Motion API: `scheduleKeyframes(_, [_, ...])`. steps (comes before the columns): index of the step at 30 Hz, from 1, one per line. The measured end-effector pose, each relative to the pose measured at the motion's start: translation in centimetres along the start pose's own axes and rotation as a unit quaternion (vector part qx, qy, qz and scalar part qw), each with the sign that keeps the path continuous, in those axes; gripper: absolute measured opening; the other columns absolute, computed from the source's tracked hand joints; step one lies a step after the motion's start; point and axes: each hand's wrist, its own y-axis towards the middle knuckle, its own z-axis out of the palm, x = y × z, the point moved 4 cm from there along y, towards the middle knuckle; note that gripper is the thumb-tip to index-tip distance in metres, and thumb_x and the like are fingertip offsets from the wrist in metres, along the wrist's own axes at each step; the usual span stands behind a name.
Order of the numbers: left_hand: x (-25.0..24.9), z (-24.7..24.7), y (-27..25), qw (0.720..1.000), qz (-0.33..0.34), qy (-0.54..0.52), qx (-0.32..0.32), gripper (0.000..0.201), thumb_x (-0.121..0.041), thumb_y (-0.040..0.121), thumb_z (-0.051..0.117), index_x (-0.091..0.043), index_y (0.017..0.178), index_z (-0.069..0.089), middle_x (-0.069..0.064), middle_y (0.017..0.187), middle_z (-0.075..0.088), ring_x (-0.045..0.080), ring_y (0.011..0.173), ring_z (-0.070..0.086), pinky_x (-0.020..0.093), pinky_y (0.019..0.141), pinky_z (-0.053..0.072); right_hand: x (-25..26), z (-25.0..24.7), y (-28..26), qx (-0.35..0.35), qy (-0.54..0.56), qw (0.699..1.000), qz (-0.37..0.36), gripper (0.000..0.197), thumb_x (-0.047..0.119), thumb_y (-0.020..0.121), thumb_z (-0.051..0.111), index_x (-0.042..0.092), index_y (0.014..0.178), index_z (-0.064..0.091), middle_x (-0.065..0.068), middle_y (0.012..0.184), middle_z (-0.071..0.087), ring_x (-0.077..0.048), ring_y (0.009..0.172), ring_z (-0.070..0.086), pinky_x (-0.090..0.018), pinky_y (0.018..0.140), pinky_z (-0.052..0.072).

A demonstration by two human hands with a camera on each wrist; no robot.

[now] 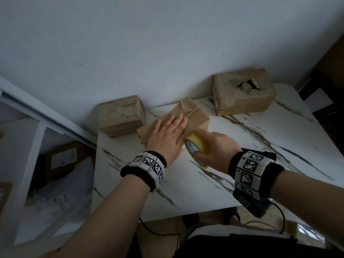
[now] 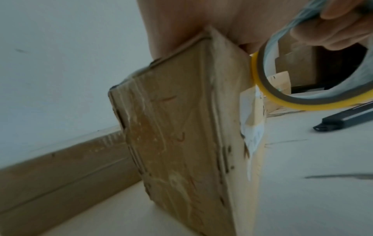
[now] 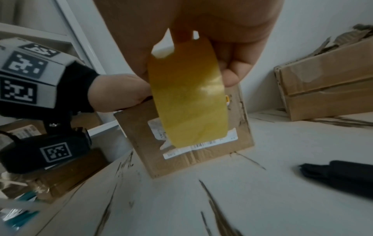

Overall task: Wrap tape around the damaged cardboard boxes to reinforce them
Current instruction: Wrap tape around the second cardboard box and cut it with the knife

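Observation:
A brown cardboard box [image 1: 195, 116] with clear tape across its top stands in the middle of the marble table [image 1: 186, 179]. My left hand [image 1: 167, 133] lies flat on the box top, fingers straight. My right hand [image 1: 214, 146] grips a yellow tape roll [image 1: 197, 146] against the box's near side, where a white label [image 3: 201, 148] is stuck. In the left wrist view the tape roll [image 2: 282, 99] touches the box [image 2: 181, 135] at its upper corner. The right wrist view shows the tape roll [image 3: 189, 102] in front of the box [image 3: 141, 135].
A scuffed box [image 1: 121, 114] stands at the back left against the wall. A torn box [image 1: 243, 92] with a hole in its top stands at the back right. A black tool [image 3: 339, 175] lies on the table to the right. Boxes and bags [image 1: 61, 161] sit on the floor left.

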Motion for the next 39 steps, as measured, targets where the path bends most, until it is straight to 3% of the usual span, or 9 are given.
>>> scheduleKeyframes(8, [0.4, 0.0, 0.1, 0.999, 0.020, 0.037, 0.034, 0.071, -0.051, 0.095, 0.034, -0.027, 0.151, -0.002, -0.009, 0.159, -0.009, 0.010, 0.146, -0.006, 0.040, 0.119, -0.005, -1.2, 0.2, 0.1, 0.044, 0.100, 0.993, -0.053, 0.061, 0.053, 0.090, 0.046, 0.031, 0.144, 0.028, -0.004, 0.121, 0.058, -0.020, 0.104, 0.057, -0.032, 0.087, 0.047])
scheduleKeyframes(12, [0.0, 0.3, 0.3, 0.999, -0.005, 0.040, 0.021, 0.068, -0.034, 0.098, 0.037, -0.028, 0.151, -0.005, -0.009, 0.159, -0.011, 0.012, 0.146, -0.005, 0.041, 0.119, -0.002, -4.3, -0.7, 0.8, -0.061, 0.228, 0.971, 0.028, 0.044, 0.034, 0.098, 0.039, 0.020, 0.140, 0.037, 0.000, 0.095, 0.064, -0.020, 0.089, 0.061, -0.038, 0.083, 0.051])
scheduleKeyframes(14, [-0.1, 0.2, 0.5, 0.999, -0.011, 0.047, 0.021, 0.070, -0.022, 0.098, 0.038, -0.031, 0.150, -0.008, -0.010, 0.158, -0.013, 0.012, 0.146, -0.006, 0.041, 0.119, -0.001, -7.3, -0.7, 1.5, -0.083, 0.171, 0.977, 0.095, 0.034, 0.026, 0.097, 0.041, 0.018, 0.130, 0.048, -0.007, 0.107, 0.063, -0.024, 0.095, 0.060, -0.036, 0.084, 0.049])
scheduleKeyframes(16, [0.1, -0.1, 0.8, 0.998, -0.021, 0.057, 0.021, 0.073, -0.017, 0.097, 0.039, -0.033, 0.149, -0.009, -0.011, 0.158, -0.014, 0.012, 0.146, -0.005, 0.043, 0.119, 0.001, -9.6, -0.3, 2.0, 0.011, 0.019, 0.990, 0.141, 0.038, 0.031, 0.093, 0.050, 0.018, 0.129, 0.048, -0.009, 0.124, 0.052, -0.027, 0.107, 0.054, -0.034, 0.086, 0.046])
scheduleKeyframes(19, [0.3, -0.6, 1.1, 0.996, -0.053, 0.069, 0.025, 0.078, -0.013, 0.095, 0.042, -0.038, 0.148, -0.009, -0.012, 0.158, -0.012, 0.015, 0.147, -0.002, 0.046, 0.118, 0.002, -11.5, 0.5, 1.8, 0.140, -0.160, 0.965, 0.151, 0.054, 0.043, 0.084, 0.064, 0.016, 0.126, 0.045, -0.009, 0.123, 0.047, -0.028, 0.110, 0.050, -0.036, 0.089, 0.043])
scheduleKeyframes(26, [-0.2, -1.1, 1.8, 0.995, -0.080, 0.057, 0.021, 0.079, -0.006, 0.092, 0.045, -0.037, 0.150, 0.000, -0.013, 0.159, 0.002, 0.014, 0.146, 0.005, 0.047, 0.117, 0.005, -12.3, 0.8, 1.7, 0.122, -0.196, 0.965, 0.125, 0.023, 0.010, 0.087, 0.050, 0.012, 0.109, 0.046, -0.007, 0.105, 0.049, -0.025, 0.098, 0.051, -0.031, 0.075, 0.036])
scheduleKeyframes(30, [0.5, -1.1, 1.9, 0.993, -0.085, 0.075, 0.024, 0.080, -0.006, 0.093, 0.044, -0.035, 0.149, -0.005, -0.013, 0.159, -0.002, 0.014, 0.146, 0.004, 0.049, 0.117, 0.004, -12.7, 0.9, 1.9, 0.149, -0.197, 0.963, 0.112, 0.020, 0.011, 0.089, 0.049, 0.013, 0.108, 0.047, -0.006, 0.101, 0.050, -0.025, 0.090, 0.052, -0.031, 0.070, 0.039])
scheduleKeyframes(36, [0.9, -1.4, 0.9, 0.984, -0.157, 0.077, -0.026, 0.083, -0.004, 0.088, 0.048, -0.034, 0.150, 0.003, -0.003, 0.159, -0.003, 0.026, 0.144, 0.007, 0.049, 0.116, 0.003, -11.0, -0.5, 3.2, 0.035, 0.038, 0.993, 0.108, 0.018, 0.012, 0.097, 0.036, 0.006, 0.102, 0.053, -0.014, 0.095, 0.056, -0.025, 0.073, 0.052, -0.030, 0.057, 0.040])
scheduleKeyframes(39, [0.9, -2.2, -0.4, 0.972, -0.204, 0.028, -0.115, 0.066, -0.012, 0.085, 0.061, -0.023, 0.144, 0.032, 0.007, 0.150, 0.023, 0.029, 0.135, 0.023, 0.041, 0.113, 0.019, -9.2, -2.2, 3.2, -0.055, 0.171, 0.980, 0.090, 0.033, 0.010, 0.099, 0.029, 0.011, 0.126, 0.047, -0.014, 0.094, 0.062, -0.027, 0.075, 0.059, -0.036, 0.063, 0.050])
